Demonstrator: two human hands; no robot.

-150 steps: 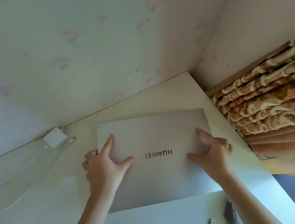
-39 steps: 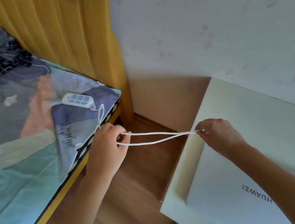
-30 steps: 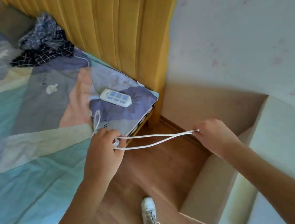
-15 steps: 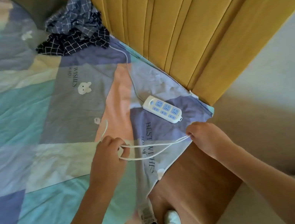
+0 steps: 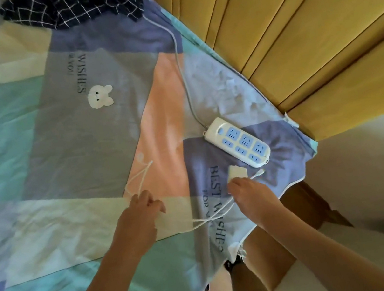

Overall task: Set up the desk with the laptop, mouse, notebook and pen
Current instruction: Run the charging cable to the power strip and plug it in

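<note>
Both your hands hold a white charger cable above the bed, near the power strip.

Your left hand (image 5: 139, 215) is closed around a loop of the white cable (image 5: 140, 179), which trails over the patchwork bedspread (image 5: 33, 146). Your right hand (image 5: 250, 194) is clamped on the cable's other end, with the white charger block (image 5: 237, 172) and a connector tip projecting beyond the fingers. The power strip (image 5: 237, 141) lies on the bedspread just beyond the block, near the yellow headboard (image 5: 293, 26). Laptop, mouse, notebook and pen: out of view.
</note>
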